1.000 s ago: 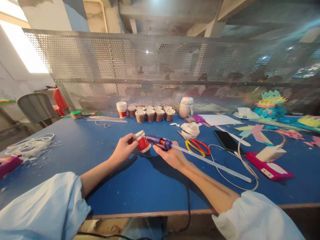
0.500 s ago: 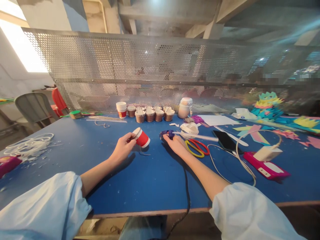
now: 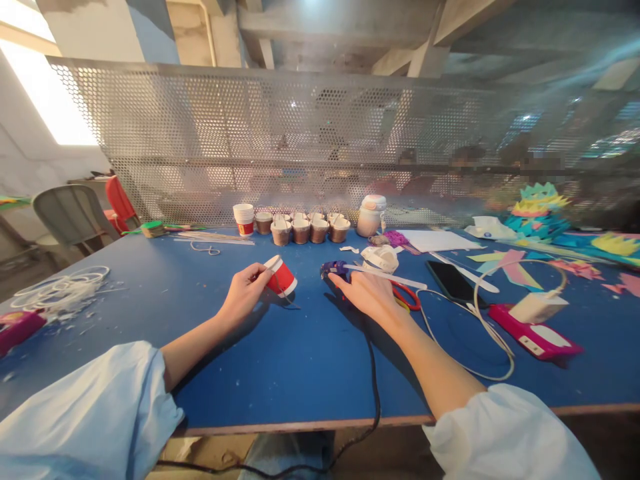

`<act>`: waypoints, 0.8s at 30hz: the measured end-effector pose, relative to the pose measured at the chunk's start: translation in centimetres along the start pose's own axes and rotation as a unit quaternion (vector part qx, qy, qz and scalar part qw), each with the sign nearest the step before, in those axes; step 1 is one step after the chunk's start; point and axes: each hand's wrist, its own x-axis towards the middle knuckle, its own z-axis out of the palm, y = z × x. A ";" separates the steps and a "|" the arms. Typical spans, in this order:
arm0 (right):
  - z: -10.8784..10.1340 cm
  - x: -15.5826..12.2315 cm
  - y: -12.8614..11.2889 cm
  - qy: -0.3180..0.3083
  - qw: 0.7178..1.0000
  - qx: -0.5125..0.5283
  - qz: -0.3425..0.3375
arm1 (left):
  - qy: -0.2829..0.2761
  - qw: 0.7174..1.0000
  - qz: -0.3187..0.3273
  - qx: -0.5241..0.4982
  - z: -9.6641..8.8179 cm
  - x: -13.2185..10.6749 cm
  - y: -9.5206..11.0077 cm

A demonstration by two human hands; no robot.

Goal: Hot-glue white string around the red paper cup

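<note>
My left hand [image 3: 246,288] pinches a small paper cup [image 3: 282,277] with a red band and white ends, tilted on its side above the table. A thin string-like strand hangs from the cup's lower side. To the right, my right hand [image 3: 369,292] is closed around a dark blue hot glue gun [image 3: 334,269], its index finger stretched along the gun. A long translucent glue stick [image 3: 395,275] juts from the gun's back, and a black cord [image 3: 375,373] runs down from it. The gun's nozzle is apart from the cup. My palm hides the gun's handle.
Several brown-wrapped cups [image 3: 300,232] and a cup stack [image 3: 244,221] line the back. Right are red-handled scissors [image 3: 409,296], a phone [image 3: 449,281], a pink power strip [image 3: 535,331] and paper pieces [image 3: 520,270]. White cord [image 3: 65,283] lies left on the blue table [image 3: 300,373].
My right hand has shifted right and turned over the gun, covering more of the scissors' handles. The gun has barely moved. The cup in my left hand has moved slightly left.
</note>
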 end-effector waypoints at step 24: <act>3.4 -3.2 -5.1 0.197 0.890 0.256 -0.323 | -0.051 0.969 0.191 0.147 1.4 -2.2 0.9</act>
